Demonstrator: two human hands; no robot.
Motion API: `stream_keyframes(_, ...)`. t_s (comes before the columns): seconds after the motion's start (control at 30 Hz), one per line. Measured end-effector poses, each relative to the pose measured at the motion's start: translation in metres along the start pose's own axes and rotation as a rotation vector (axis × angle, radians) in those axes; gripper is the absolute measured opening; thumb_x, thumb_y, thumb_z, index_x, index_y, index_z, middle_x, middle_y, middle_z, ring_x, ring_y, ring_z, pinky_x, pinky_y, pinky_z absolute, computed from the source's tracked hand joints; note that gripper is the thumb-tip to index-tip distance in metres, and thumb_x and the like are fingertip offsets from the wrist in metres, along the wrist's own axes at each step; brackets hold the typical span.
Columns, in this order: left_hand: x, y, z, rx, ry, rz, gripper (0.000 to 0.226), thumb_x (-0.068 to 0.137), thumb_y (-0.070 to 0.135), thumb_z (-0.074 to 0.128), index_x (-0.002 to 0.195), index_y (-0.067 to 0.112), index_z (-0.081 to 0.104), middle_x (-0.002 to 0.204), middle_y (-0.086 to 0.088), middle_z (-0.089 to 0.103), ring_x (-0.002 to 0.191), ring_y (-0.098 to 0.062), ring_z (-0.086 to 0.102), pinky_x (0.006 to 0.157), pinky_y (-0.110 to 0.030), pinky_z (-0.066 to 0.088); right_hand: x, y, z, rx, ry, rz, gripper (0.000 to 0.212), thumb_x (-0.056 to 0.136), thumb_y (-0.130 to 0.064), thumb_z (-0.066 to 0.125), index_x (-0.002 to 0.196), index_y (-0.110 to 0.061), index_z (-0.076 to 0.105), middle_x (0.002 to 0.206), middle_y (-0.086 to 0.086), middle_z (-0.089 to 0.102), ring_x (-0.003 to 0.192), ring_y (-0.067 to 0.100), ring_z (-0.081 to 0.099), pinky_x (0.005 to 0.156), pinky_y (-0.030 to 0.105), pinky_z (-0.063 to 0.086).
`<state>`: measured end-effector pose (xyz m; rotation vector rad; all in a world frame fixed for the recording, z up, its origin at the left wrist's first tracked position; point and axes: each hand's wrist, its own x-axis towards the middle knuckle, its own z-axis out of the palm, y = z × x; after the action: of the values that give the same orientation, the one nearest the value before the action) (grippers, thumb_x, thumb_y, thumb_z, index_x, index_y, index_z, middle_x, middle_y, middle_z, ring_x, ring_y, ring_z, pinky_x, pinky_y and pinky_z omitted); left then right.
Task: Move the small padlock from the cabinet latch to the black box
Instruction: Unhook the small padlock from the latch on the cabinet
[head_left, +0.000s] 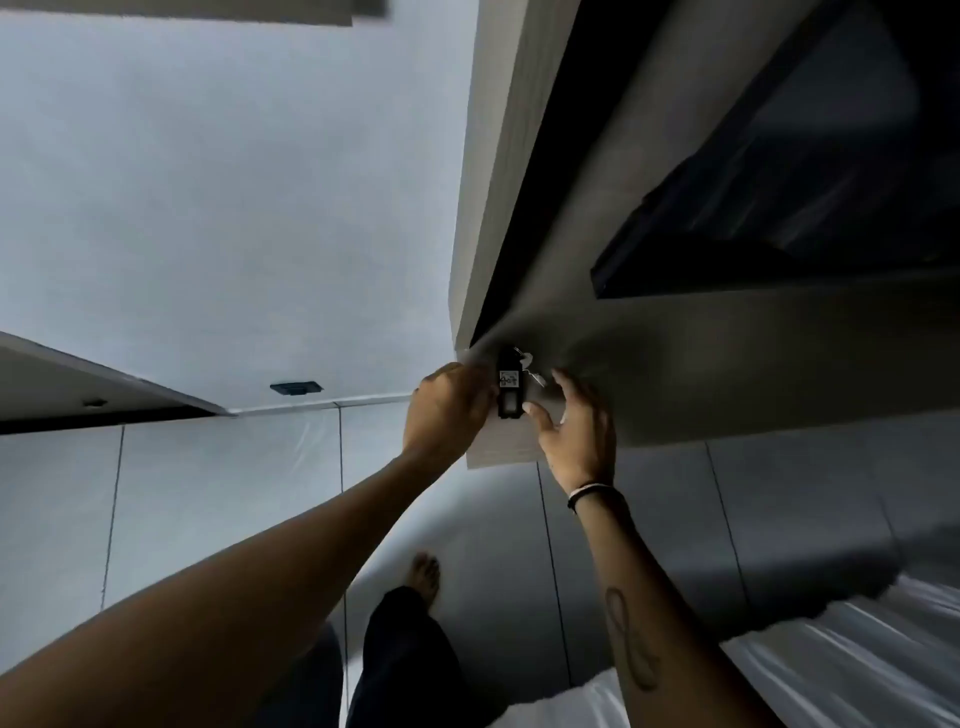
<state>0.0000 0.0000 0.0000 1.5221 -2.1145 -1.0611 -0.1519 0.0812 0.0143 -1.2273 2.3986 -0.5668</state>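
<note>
A small black padlock (508, 387) with a white label hangs on the latch at the lower corner of a pale wooden cabinet door (511, 441). A bunch of small silver keys (527, 364) dangles at its upper right. My left hand (447, 415) is curled against the padlock's left side and seems to grip it. Just right of the lock is my right hand (576, 421), its fingers spread and one fingertip touching the lock's lower right edge. I cannot make out the black box.
The cabinet (727, 338) runs up and to the right, with a dark glass panel (805, 182). Below lies a grey tiled floor (208, 493), with my leg and bare foot (426, 571) on it. A white sheet (831, 665) is at the lower right. A small dark fitting (296, 388) sits on the white wall.
</note>
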Motion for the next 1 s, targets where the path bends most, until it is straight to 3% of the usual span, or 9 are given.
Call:
stream_keyframes(0.07, 0.011, 0.001, 0.006, 0.008, 0.015, -0.042, 0.019, 0.099, 0.019, 0.066, 0.11, 0.014, 0.079, 0.102, -0.012, 0.079, 0.089, -0.037, 0.072, 0.069, -0.032, 0.045, 0.016, -0.004, 0.005, 0.009, 0.006, 0.016, 0.053, 0.093, -0.034, 0.078, 0.14, -0.015, 0.064, 0.143, 0.014, 0.062, 0.139, 0.036, 0.052, 0.106, 0.046, 0.052)
stream_keyframes(0.2, 0.024, 0.003, 0.013, -0.018, -0.009, -0.148, 0.02, 0.096, 0.009, 0.064, 0.103, 0.013, 0.082, 0.095, -0.011, 0.081, 0.084, -0.035, 0.072, 0.066, -0.027, 0.042, 0.04, -0.018, 0.016, 0.02, -0.038, 0.017, 0.048, 0.094, -0.034, 0.076, 0.137, -0.014, 0.066, 0.14, 0.013, 0.062, 0.137, 0.035, 0.052, 0.104, 0.043, 0.051)
stream_keyframes(0.33, 0.029, 0.005, 0.015, -0.014, -0.011, -0.208, 0.027, 0.091, 0.005, 0.066, 0.108, 0.015, 0.084, 0.099, -0.013, 0.083, 0.089, -0.038, 0.074, 0.069, -0.036, 0.057, 0.044, -0.027, 0.024, -0.002, -0.065, 0.022, 0.043, 0.098, -0.021, 0.072, 0.14, -0.016, 0.065, 0.146, 0.012, 0.058, 0.141, 0.034, 0.049, 0.106, 0.04, 0.049)
stream_keyframes(0.43, 0.029, 0.003, 0.018, -0.04, 0.005, -0.231, 0.026, 0.094, 0.012, 0.07, 0.116, 0.018, 0.083, 0.109, -0.011, 0.083, 0.095, -0.038, 0.075, 0.077, -0.042, 0.063, 0.043, -0.035, 0.032, 0.062, -0.096, 0.09, 0.038, 0.098, -0.011, 0.066, 0.136, -0.017, 0.067, 0.139, 0.01, 0.067, 0.132, 0.034, 0.061, 0.104, 0.042, 0.055)
stream_keyframes(0.6, 0.031, -0.004, 0.02, -0.241, 0.02, -0.354, 0.022, 0.091, 0.005, 0.072, 0.107, 0.014, 0.084, 0.097, -0.008, 0.083, 0.09, -0.034, 0.078, 0.073, -0.035, 0.061, 0.04, -0.039, 0.039, 0.291, -0.079, 0.279, 0.024, 0.092, -0.007, 0.074, 0.114, -0.017, 0.077, 0.107, 0.006, 0.081, 0.104, 0.029, 0.075, 0.084, 0.034, 0.056)
stream_keyframes(0.7, 0.03, -0.009, 0.014, -0.404, -0.028, -0.411, 0.013, 0.088, 0.002, 0.08, 0.097, 0.011, 0.084, 0.085, -0.005, 0.075, 0.077, -0.029, 0.073, 0.076, -0.041, 0.064, 0.042, -0.034, 0.035, 0.428, -0.104, 0.345, 0.019, 0.087, -0.005, 0.081, 0.105, -0.008, 0.079, 0.101, 0.013, 0.081, 0.093, 0.027, 0.074, 0.086, 0.041, 0.059)
stream_keyframes(0.8, 0.023, -0.016, 0.004, -0.557, -0.073, -0.443, 0.013, 0.089, 0.0, 0.081, 0.09, 0.012, 0.081, 0.083, -0.01, 0.074, 0.071, -0.026, 0.069, 0.07, -0.037, 0.063, 0.039, -0.034, 0.027, 0.644, -0.137, 0.393, 0.016, 0.086, 0.006, 0.079, 0.098, -0.003, 0.076, 0.091, 0.018, 0.073, 0.075, 0.025, 0.067, 0.072, 0.035, 0.054)
stream_keyframes(0.9, 0.014, -0.024, -0.006, -0.647, -0.076, -0.479, 0.01, 0.089, 0.002, 0.082, 0.095, 0.01, 0.082, 0.083, -0.008, 0.073, 0.068, -0.021, 0.067, 0.059, -0.026, 0.053, 0.028, -0.044, 0.024, 0.765, -0.192, 0.433, 0.013, 0.087, 0.006, 0.079, 0.089, -0.007, 0.074, 0.09, 0.019, 0.072, 0.081, 0.028, 0.065, 0.076, 0.04, 0.052)
stream_keyframes(1.0, 0.004, -0.031, -0.021, -0.713, -0.081, -0.495, 0.011, 0.087, 0.006, 0.085, 0.096, 0.012, 0.083, 0.086, -0.003, 0.076, 0.073, -0.018, 0.065, 0.065, -0.029, 0.051, 0.014, -0.058, 0.022, 0.811, -0.203, 0.435, 0.018, 0.087, 0.0, 0.081, 0.082, -0.016, 0.075, 0.081, 0.009, 0.075, 0.083, 0.024, 0.068, 0.078, 0.039, 0.055)
